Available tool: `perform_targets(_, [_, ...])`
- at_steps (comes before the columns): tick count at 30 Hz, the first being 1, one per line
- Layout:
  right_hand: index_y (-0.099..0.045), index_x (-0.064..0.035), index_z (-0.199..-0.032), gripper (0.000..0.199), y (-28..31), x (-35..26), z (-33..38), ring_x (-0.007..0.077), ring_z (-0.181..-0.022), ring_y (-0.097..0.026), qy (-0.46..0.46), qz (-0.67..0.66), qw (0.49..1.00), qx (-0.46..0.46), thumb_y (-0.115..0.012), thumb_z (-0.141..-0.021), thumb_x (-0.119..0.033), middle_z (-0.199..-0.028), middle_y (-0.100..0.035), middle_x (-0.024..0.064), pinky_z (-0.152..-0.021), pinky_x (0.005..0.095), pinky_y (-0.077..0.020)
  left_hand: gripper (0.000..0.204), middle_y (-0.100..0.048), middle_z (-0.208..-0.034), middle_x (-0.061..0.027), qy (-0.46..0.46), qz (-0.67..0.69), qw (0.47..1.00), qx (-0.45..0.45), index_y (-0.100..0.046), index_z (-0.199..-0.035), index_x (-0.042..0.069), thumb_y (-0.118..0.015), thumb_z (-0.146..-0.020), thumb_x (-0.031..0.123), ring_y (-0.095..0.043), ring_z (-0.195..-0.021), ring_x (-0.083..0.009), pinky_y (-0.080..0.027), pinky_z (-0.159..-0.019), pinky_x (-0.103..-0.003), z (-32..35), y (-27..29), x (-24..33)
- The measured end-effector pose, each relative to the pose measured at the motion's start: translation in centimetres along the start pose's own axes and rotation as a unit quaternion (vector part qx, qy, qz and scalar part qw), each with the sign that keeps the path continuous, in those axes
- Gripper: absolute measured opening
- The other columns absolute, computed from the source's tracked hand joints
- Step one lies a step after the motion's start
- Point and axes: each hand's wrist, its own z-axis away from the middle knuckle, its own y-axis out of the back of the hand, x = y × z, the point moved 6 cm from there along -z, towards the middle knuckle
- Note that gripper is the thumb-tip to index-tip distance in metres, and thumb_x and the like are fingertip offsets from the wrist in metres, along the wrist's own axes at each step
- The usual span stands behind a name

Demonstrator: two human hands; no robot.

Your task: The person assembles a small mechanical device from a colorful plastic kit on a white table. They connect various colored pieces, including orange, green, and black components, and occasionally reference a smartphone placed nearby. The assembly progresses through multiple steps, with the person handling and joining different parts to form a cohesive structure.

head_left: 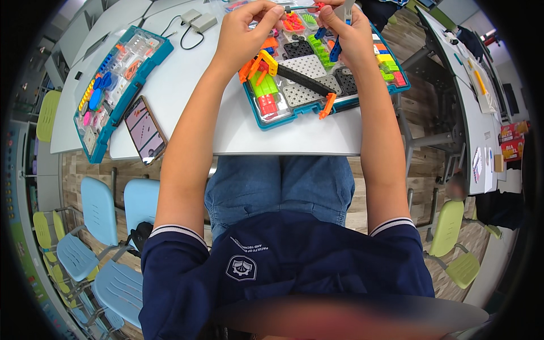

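Note:
Both hands are raised over a teal kit tray (296, 113) filled with coloured building parts. My left hand (245, 33) is closed, its thumb and forefinger pinching the end of a thin dark rod (292, 9). The rod reaches toward my right hand (356, 41), which is closed around a piece with blue arms (335, 50) and a grey part (344, 10). A small red part (318, 7) shows by the right fingers. Below the hands, a black beam (303, 80) with orange and yellow connectors (266, 61) lies slanted across the tray. Perforated grey plates (303, 66) sit underneath.
Another teal parts box (101, 148) stands on the white table (181, 122) to the left. Beside it lies a phone (145, 129) with its screen lit. Grey modules (199, 21) with a black cable are farther back. Blue chairs (99, 207) are at the left, a side table (479, 122) at the right.

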Motion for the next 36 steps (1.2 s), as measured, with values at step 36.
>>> perform_targets(36, [-0.072,-0.0030,-0.106,0.017,0.1,-0.6,0.3,0.0074,-0.080,-0.058,0.019,0.051,0.998,0.040,-0.076,-0.094,-0.014,-0.091,-0.067,-0.0007,-0.073,0.0241,-0.0458,0.009,-0.070,-0.075,-0.0043,-0.275,-0.336,0.899,0.057,-0.075,-0.090,0.006,-0.079,-0.087,0.013,-0.066,-0.068,-0.0167,-0.051,-0.063,-0.031,1.1,-0.5,6.8])
